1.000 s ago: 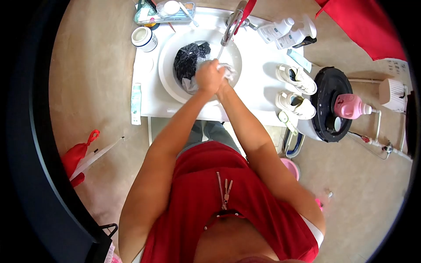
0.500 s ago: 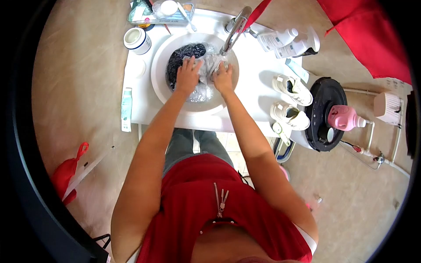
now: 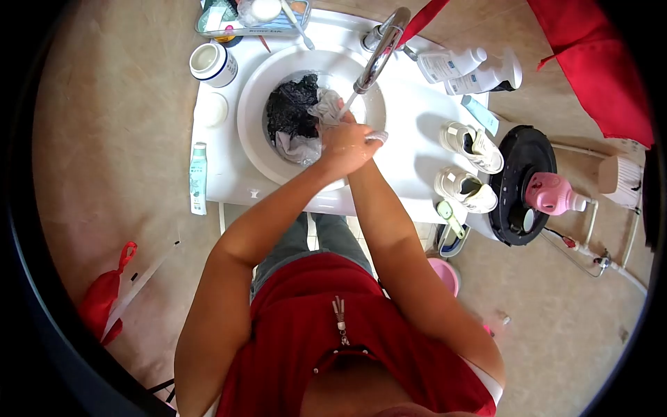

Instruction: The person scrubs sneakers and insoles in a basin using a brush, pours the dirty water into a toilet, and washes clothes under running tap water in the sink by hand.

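Water runs from the chrome faucet (image 3: pixel 381 52) into the round white basin (image 3: pixel 251 149). Inside lies dark wet cloth (image 3: pixel 292 108), with light grey cloth (image 3: pixel 326 108) beside and below it. My left arm comes from the right of my body and my right arm from the left; they meet at the basin. My right hand (image 3: pixel 345 147) is closed round part of the light cloth, an end of which sticks out to its right. My left hand (image 3: pixel 347 117) is mostly hidden behind it under the stream, and its fingers cannot be made out.
Left of the basin stand an open white jar (image 3: pixel 213 64), a lid (image 3: pixel 210 109) and a tube (image 3: pixel 199 178). A tray (image 3: pixel 253 30) is at the back. Spray bottles (image 3: pixel 451 64), white shoes (image 3: pixel 472 147) and a pink bottle (image 3: pixel 549 194) on a black lid (image 3: pixel 514 163) are right.
My hands were spread apart over the cloth half a second ago; now they have come together under the faucet. My right hand has moved right and closed on light cloth. Water is running visibly again.
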A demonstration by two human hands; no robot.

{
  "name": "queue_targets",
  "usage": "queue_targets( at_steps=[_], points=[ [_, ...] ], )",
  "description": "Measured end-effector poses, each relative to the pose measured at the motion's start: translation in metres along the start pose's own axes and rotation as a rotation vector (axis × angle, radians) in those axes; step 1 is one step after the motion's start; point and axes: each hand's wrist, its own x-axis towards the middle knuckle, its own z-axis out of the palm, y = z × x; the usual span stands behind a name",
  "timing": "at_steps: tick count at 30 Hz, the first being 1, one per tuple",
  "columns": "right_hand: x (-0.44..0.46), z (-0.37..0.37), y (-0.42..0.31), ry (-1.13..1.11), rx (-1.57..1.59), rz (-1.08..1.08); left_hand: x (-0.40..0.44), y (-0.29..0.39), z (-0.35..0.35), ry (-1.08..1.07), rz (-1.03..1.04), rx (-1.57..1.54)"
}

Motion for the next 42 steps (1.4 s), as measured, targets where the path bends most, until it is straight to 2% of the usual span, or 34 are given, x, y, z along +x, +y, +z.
queue_targets(
  at_steps=[1,3,4,5,6,8,9,11,12,13,14,15,16,17,18,19,21,22,23,24,25,26,28,29,31,34,35,38,39,42],
  points=[
    [0.001,-0.004,0.002,-0.107,0.152,0.01,0.002,0.0,-0.003,-0.012,-0.057,-0.006],
    [0.025,-0.018,0.024,-0.463,0.513,0.032,0.013,-0.005,-0.01,-0.032,-0.171,-0.021],
    [0.038,-0.03,0.038,-0.638,0.693,0.046,0.024,-0.021,-0.006,0.123,-0.117,0.136],
    [0.045,-0.044,0.049,-0.106,0.504,0.25,0.037,-0.041,-0.004,0.182,-0.138,0.217],
    [0.032,-0.009,0.017,0.139,0.284,0.363,0.05,-0.071,0.003,0.333,-0.038,0.187],
    [0.02,0.006,-0.007,0.29,-0.465,0.303,0.064,-0.109,-0.006,0.42,-0.112,0.252],
    [0.021,0.012,-0.023,0.252,-0.733,0.241,0.063,-0.119,-0.018,0.344,-0.152,0.328],
    [0.017,0.013,-0.045,0.177,-1.252,0.114,0.055,-0.141,-0.022,0.445,-0.087,0.37],
    [0.016,0.007,-0.041,0.241,-1.392,0.013,0.053,-0.147,-0.02,0.488,-0.049,0.389],
    [0.018,-0.001,-0.035,0.306,-1.534,-0.093,0.051,-0.149,-0.015,0.309,-0.138,0.335],
    [0.023,-0.008,-0.029,0.367,-1.674,-0.21,0.047,-0.148,-0.009,0.307,-0.06,0.425],
    [0.026,-0.007,-0.022,0.414,-1.822,-0.133,0.04,-0.15,0.006,0.307,0.018,0.516],
    [0.027,-0.006,-0.013,0.447,-1.722,-0.008,0.034,-0.155,0.023,0.303,0.094,0.606],
    [0.024,0.004,-0.007,0.478,-1.615,0.115,0.031,-0.166,0.045,0.178,0.065,0.456],
    [0.022,0.011,-0.002,0.507,-1.506,0.235,0.029,-0.166,0.046,0.097,0.057,0.434],
    [0.021,-0.009,0.017,0.128,-2.184,0.023,0.027,-0.166,0.047,0.018,0.05,0.41],
    [0.027,-0.017,0.001,0.012,-2.207,0.224,0.028,-0.168,0.036,-0.147,0.019,0.403],
    [0.031,-0.018,-0.011,-0.052,-2.215,0.316,0.035,-0.184,0.034,-0.102,-0.06,0.283],
    [0.031,-0.012,-0.023,0.054,-2.166,0.333,0.042,-0.186,0.022,-0.054,-0.135,0.165],
    [0.03,-0.009,-0.027,0.069,-2.186,0.285,0.045,-0.184,0.013,-0.008,-0.206,0.049],
    [0.028,-0.006,-0.03,0.087,-2.205,0.234,0.044,-0.179,0.009,0.145,-0.283,0.008],
    [0.026,-0.004,-0.034,0.108,-2.224,0.184,0.038,-0.157,-0.013,0.115,-0.31,-0.079],
    [0.018,0.002,-0.037,0.048,-2.02,0.077,0.023,-0.116,-0.05,0.045,-0.359,-0.251],
    [0.01,0.007,-0.037,0.011,-1.903,-0.009,0.015,-0.092,-0.071,-0.047,-0.36,-0.383],
    [0.01,0.004,-0.029,-0.053,-1.711,-0.16,-0.004,-0.056,-0.097,-0.07,-0.233,-0.463],
    [0.009,-0.001,-0.028,-0.093,-1.435,-0.069,-0.024,-0.009,-0.138,-0.056,-0.094,-0.63],
    [0.007,0.007,-0.032,-0.097,-1.227,-0.064,-0.028,0.0,-0.147,-0.046,-0.06,-0.695],
    [-0.011,0.037,-0.056,0.049,-0.741,0.191,-0.03,0.0,-0.165,0.111,0.002,-0.792],
    [-0.02,0.052,-0.065,0.061,-0.758,0.182,-0.028,-0.011,-0.165,0.154,-0.111,-0.883],
    [-0.041,0.079,-0.08,-0.047,-0.59,0.126,-0.024,-0.06,-0.159,0.286,-0.435,-0.843]
  ],
)
